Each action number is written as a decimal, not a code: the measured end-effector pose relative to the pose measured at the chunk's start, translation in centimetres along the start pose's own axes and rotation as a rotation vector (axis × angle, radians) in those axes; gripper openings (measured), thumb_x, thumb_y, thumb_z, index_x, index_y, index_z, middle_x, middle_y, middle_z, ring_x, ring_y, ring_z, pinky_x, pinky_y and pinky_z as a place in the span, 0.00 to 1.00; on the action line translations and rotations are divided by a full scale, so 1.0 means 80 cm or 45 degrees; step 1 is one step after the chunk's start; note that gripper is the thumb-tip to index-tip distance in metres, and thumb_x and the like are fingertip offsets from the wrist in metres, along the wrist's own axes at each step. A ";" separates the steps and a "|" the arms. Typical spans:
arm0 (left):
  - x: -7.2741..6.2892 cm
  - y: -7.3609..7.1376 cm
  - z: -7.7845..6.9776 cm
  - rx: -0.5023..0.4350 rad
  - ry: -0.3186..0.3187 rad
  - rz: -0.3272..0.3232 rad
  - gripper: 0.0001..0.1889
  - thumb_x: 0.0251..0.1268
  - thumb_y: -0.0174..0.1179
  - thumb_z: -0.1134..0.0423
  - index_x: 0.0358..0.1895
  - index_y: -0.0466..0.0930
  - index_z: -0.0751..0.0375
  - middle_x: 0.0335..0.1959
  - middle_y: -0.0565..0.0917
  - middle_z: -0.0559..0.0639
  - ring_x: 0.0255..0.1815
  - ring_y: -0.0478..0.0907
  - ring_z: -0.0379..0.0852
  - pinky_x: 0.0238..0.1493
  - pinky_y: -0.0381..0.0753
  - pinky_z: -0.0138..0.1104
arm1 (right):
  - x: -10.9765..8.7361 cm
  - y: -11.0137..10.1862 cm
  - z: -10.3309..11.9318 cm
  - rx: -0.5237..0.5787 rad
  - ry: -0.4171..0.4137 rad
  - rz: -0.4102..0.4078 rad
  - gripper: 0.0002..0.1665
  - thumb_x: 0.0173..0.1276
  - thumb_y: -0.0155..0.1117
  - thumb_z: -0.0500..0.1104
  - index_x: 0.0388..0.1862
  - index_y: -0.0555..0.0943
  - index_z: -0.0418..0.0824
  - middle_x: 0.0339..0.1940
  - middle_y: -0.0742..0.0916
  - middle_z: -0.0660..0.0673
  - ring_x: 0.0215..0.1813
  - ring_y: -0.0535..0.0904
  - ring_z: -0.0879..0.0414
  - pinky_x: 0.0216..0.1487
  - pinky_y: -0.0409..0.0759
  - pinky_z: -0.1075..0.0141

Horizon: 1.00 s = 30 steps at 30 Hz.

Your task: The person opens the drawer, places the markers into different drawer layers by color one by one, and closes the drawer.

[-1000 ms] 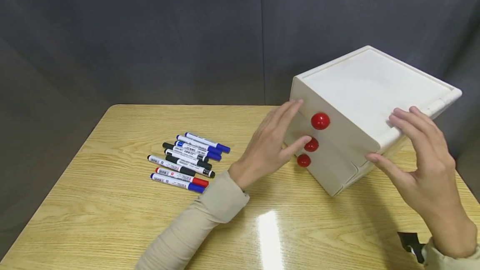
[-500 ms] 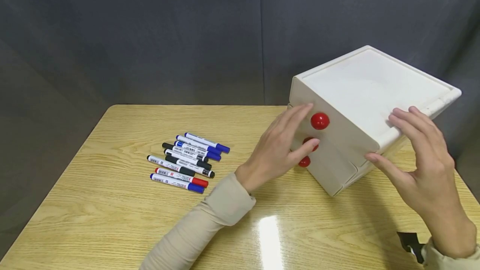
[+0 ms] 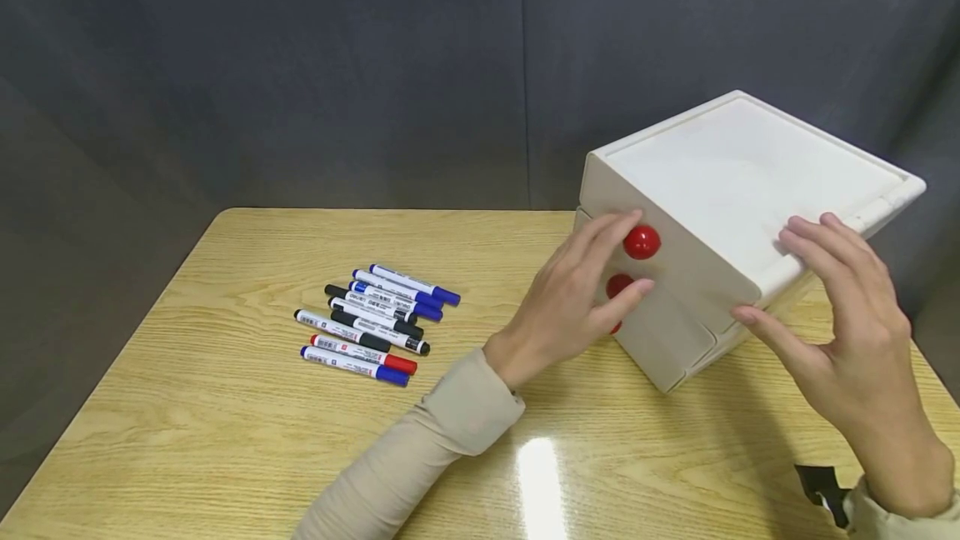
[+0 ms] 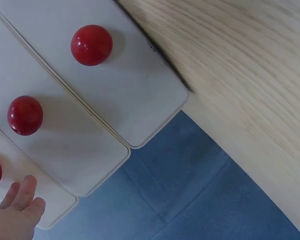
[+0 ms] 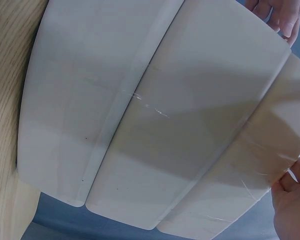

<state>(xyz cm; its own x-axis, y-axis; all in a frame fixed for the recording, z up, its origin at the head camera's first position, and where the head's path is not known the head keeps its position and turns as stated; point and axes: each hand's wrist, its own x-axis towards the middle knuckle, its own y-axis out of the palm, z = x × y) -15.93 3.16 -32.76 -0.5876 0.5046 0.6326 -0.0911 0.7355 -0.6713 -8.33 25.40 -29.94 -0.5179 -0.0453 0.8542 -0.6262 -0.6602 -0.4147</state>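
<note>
At frame right, a white drawer cabinet point(image 3: 720, 219) is touched by the outspread right hand point(image 3: 858, 327); the unclenched left hand point(image 3: 570, 294) is held just beside its top red knob point(image 3: 642, 242).

The markers point(image 3: 378, 332) carry printed labels — lettering too small to read.

The drawer cabinet point(image 3: 750, 182) is coloured off-white, its knobs point(image 3: 642, 242) red; the table point(image 3: 187, 440) is patterned with yellowish wood grain; white-barrelled markers point(image 3: 375, 317) are capped in blue, black or red; the sleeves point(image 3: 420, 452) are coloured beige, the curtain point(image 3: 375, 90) dark grey
</note>
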 end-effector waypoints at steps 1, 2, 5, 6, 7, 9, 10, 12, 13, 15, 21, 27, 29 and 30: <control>0.000 0.000 -0.001 -0.011 -0.006 -0.003 0.33 0.71 0.60 0.55 0.74 0.61 0.62 0.68 0.70 0.56 0.68 0.70 0.46 0.73 0.67 0.30 | 0.000 0.000 0.000 0.000 0.001 0.001 0.51 0.63 0.60 0.72 0.52 0.79 0.23 0.54 0.82 0.24 0.73 0.71 0.44 0.78 0.62 0.63; 0.000 0.001 -0.002 -0.023 -0.010 -0.004 0.33 0.70 0.60 0.56 0.74 0.61 0.61 0.68 0.70 0.56 0.67 0.71 0.46 0.71 0.69 0.30 | 0.000 0.000 0.000 0.001 0.002 0.002 0.51 0.63 0.60 0.72 0.52 0.79 0.23 0.54 0.82 0.24 0.73 0.71 0.44 0.78 0.62 0.63; 0.000 0.004 -0.004 -0.061 -0.029 -0.008 0.32 0.70 0.60 0.57 0.74 0.61 0.60 0.66 0.71 0.56 0.63 0.74 0.47 0.66 0.74 0.30 | 0.000 0.000 -0.001 -0.004 0.000 0.012 0.51 0.63 0.59 0.72 0.52 0.78 0.23 0.54 0.81 0.24 0.73 0.70 0.43 0.79 0.62 0.63; 0.000 0.005 -0.004 -0.076 -0.036 -0.008 0.32 0.70 0.61 0.57 0.74 0.61 0.60 0.65 0.71 0.57 0.62 0.74 0.47 0.64 0.76 0.30 | 0.000 -0.001 -0.001 -0.006 -0.002 0.015 0.51 0.63 0.59 0.72 0.53 0.78 0.22 0.54 0.81 0.24 0.73 0.70 0.43 0.79 0.62 0.63; -0.001 0.006 -0.005 -0.087 -0.044 -0.008 0.32 0.70 0.61 0.57 0.74 0.62 0.60 0.65 0.71 0.57 0.61 0.75 0.47 0.62 0.77 0.30 | 0.000 -0.001 -0.001 -0.008 -0.005 0.017 0.51 0.63 0.59 0.72 0.53 0.78 0.22 0.55 0.81 0.24 0.73 0.70 0.43 0.79 0.62 0.63; -0.001 0.008 -0.005 -0.114 -0.059 -0.011 0.32 0.70 0.61 0.58 0.73 0.62 0.59 0.63 0.72 0.57 0.59 0.75 0.47 0.60 0.77 0.29 | 0.000 -0.001 -0.001 -0.009 -0.011 0.020 0.51 0.64 0.59 0.72 0.53 0.78 0.22 0.55 0.81 0.23 0.73 0.70 0.43 0.79 0.62 0.62; -0.001 0.009 -0.005 -0.128 -0.060 -0.014 0.32 0.70 0.61 0.58 0.73 0.62 0.59 0.62 0.72 0.57 0.59 0.75 0.47 0.60 0.77 0.28 | 0.001 0.000 -0.001 -0.008 -0.011 0.019 0.51 0.64 0.59 0.72 0.53 0.78 0.22 0.55 0.81 0.24 0.73 0.70 0.43 0.79 0.62 0.62; 0.000 0.011 -0.006 -0.160 -0.058 -0.026 0.31 0.70 0.61 0.58 0.72 0.62 0.61 0.61 0.74 0.56 0.59 0.75 0.46 0.61 0.75 0.26 | 0.001 0.000 0.000 -0.001 -0.011 0.009 0.50 0.64 0.59 0.72 0.52 0.78 0.22 0.54 0.81 0.24 0.72 0.71 0.43 0.79 0.62 0.62; 0.001 0.011 -0.006 -0.178 -0.056 -0.035 0.31 0.70 0.61 0.59 0.72 0.63 0.61 0.60 0.75 0.56 0.59 0.75 0.46 0.62 0.74 0.25 | 0.001 0.001 0.001 0.002 -0.009 0.005 0.50 0.63 0.59 0.72 0.52 0.78 0.22 0.54 0.81 0.24 0.72 0.71 0.43 0.79 0.62 0.62; 0.002 0.013 -0.007 -0.220 -0.056 -0.050 0.29 0.70 0.60 0.60 0.71 0.64 0.62 0.59 0.76 0.56 0.59 0.75 0.46 0.65 0.72 0.24 | 0.000 0.001 0.001 0.005 -0.005 -0.003 0.50 0.63 0.60 0.72 0.52 0.78 0.22 0.54 0.82 0.24 0.72 0.71 0.44 0.78 0.62 0.62; 0.006 0.017 -0.008 -0.375 -0.112 -0.107 0.25 0.70 0.59 0.64 0.67 0.67 0.64 0.56 0.77 0.57 0.55 0.76 0.47 0.58 0.78 0.24 | -0.001 0.002 0.001 0.007 0.002 -0.006 0.50 0.63 0.60 0.72 0.52 0.79 0.23 0.54 0.82 0.25 0.72 0.71 0.44 0.78 0.63 0.63; 0.011 0.020 -0.010 -0.512 -0.188 -0.120 0.20 0.71 0.58 0.67 0.63 0.68 0.64 0.52 0.77 0.57 0.50 0.76 0.47 0.44 0.81 0.18 | -0.001 0.004 0.000 0.025 -0.006 -0.020 0.50 0.63 0.61 0.71 0.51 0.79 0.22 0.54 0.82 0.25 0.72 0.72 0.44 0.78 0.63 0.61; 0.012 0.020 -0.010 -0.525 -0.195 -0.120 0.19 0.71 0.58 0.67 0.62 0.68 0.64 0.52 0.77 0.57 0.50 0.76 0.47 0.44 0.82 0.19 | -0.002 0.004 -0.002 0.028 -0.011 -0.026 0.50 0.62 0.61 0.71 0.51 0.79 0.23 0.55 0.82 0.26 0.72 0.72 0.44 0.78 0.63 0.60; 0.013 0.020 -0.010 -0.523 -0.192 -0.120 0.19 0.71 0.58 0.67 0.61 0.68 0.65 0.52 0.77 0.57 0.50 0.76 0.47 0.44 0.82 0.19 | -0.002 0.004 -0.003 0.032 -0.013 -0.030 0.49 0.62 0.62 0.71 0.51 0.79 0.23 0.55 0.82 0.26 0.71 0.72 0.44 0.78 0.63 0.60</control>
<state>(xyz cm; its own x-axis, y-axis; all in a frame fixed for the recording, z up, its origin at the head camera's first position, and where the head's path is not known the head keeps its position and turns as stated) -16.01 5.24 -32.91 -0.7057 0.3772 0.5998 0.1588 0.9092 -0.3849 -8.56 25.38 -30.30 -0.4970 -0.0372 0.8670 -0.6235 -0.6796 -0.3866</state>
